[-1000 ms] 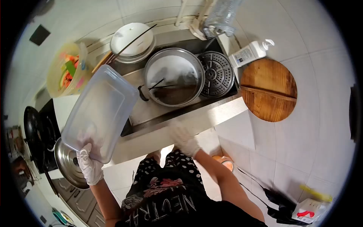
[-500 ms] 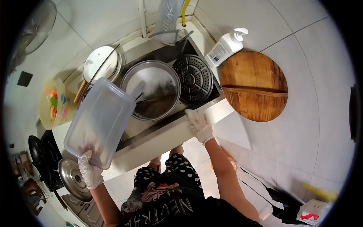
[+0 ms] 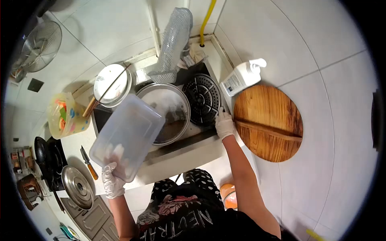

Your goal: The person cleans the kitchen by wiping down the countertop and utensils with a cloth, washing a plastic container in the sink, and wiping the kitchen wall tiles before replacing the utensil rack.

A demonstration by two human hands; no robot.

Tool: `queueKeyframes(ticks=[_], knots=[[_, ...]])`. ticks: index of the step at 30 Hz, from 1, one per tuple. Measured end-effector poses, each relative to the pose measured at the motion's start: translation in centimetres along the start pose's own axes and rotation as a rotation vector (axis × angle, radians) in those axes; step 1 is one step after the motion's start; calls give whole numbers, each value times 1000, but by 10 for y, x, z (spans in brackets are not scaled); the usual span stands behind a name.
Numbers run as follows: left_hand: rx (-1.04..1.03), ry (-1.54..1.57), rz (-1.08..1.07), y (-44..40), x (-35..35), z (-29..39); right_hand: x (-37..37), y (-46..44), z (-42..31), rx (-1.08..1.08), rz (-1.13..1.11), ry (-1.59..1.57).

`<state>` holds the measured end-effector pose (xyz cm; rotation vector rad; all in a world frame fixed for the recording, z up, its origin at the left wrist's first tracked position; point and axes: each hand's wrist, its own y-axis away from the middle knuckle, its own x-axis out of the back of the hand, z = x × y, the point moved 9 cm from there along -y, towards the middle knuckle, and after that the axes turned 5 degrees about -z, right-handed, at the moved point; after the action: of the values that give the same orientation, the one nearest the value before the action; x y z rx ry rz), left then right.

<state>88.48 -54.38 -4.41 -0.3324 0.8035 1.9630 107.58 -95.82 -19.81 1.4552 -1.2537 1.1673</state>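
Note:
My left hand [image 3: 113, 180], in a thin clear glove, grips the near end of a translucent rectangular plastic container [image 3: 134, 130]. Its fingers show blurred through the plastic. The container is tilted above the sink's front left and hides part of a large round metal pot [image 3: 187, 120] with some dark content. My right hand [image 3: 225, 123], gloved too, is at the sink's right front edge, beside a black perforated steamer rack [image 3: 201, 96]. Its fingers are bent and close together; what lies between them, if anything, I cannot make out.
A round wooden lid [image 3: 269, 140] and a white pump bottle [image 3: 239, 80] are on the right. Stacked bowls [image 3: 110, 82] with chopsticks across them, a plastic tub [image 3: 56, 126] of scraps, a knife [image 3: 87, 158] and a metal lid [image 3: 72, 180] are left. A clear ribbed plastic piece [image 3: 175, 40] stands behind.
The camera view has shifted. My right hand has moved from the counter front up to the sink's right edge by the rack. My left hand still holds the container, now further over the pot.

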Motion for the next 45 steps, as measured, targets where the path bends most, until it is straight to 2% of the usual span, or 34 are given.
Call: queueKeyframes(ticks=[3, 7, 8, 10, 11, 13, 15, 16, 18, 20, 22, 24, 25, 27, 29, 31, 33, 35, 38, 39, 40, 41, 42, 43, 45], knots=[[16, 71, -14, 0, -4, -13, 27, -23, -35, 160, 124, -203], [32, 117, 27, -3, -5, -23, 12, -50, -38, 79, -74, -609], [45, 173, 1, -4, -13, -23, 10, -58, -39, 13, -45, -1042], [80, 204, -40, -14, -7, -31, 20, -76, -64, -64, -89, -1390], [101, 219, -67, -18, -3, -35, 33, -92, -77, -57, -135, -1299], [162, 265, -146, -28, -6, -40, 123, -104, -150, 673, 425, -182], [205, 292, -219, -39, -8, -50, 143, -134, -172, 657, 537, 207], [220, 291, -249, -44, -7, -56, 134, -159, -171, 676, 451, 237], [254, 305, -309, -53, -9, -68, 53, -232, -120, 504, 60, 164], [276, 329, -277, -57, -11, -75, 45, -227, -122, 342, -200, 135], [272, 326, -288, -64, -15, -81, 37, -215, -121, 248, -291, -116], [260, 341, -276, -70, -19, -86, 47, -196, -120, 248, -240, -544], [253, 350, -271, -74, -20, -89, 71, -172, -136, 298, -146, -850], [261, 390, -277, -84, -15, -110, 82, -137, -178, 373, -270, -862], [279, 447, -282, -88, -18, -124, 58, -102, -215, 777, -215, -466], [305, 523, -295, -89, -33, -134, 39, -68, -244, 662, -164, -287], [262, 544, -330, -100, -35, -143, 16, -23, -271, 809, 103, -163], [226, 516, -304, -106, -28, -142, 24, 17, -299, 929, -36, -401], [205, 454, -228, -113, -1, -131, 19, 22, -277, 897, -373, -652], [207, 466, -231, -117, 3, -127, 51, 6, -255, 866, -82, -692], [204, 479, -234, -121, 8, -121, 54, -18, -233, 715, -69, -653], [203, 494, -236, -122, 14, -119, 52, -43, -201, 476, -140, -816], [200, 431, -261, -128, 22, -127, 69, -55, -174, 323, 72, -725], [226, 447, -269, -131, 24, -135, 76, -61, -161, 285, 221, -493], [286, 474, -294, -136, 19, -149, 7, -83, -119, -218, -177, -1214]])
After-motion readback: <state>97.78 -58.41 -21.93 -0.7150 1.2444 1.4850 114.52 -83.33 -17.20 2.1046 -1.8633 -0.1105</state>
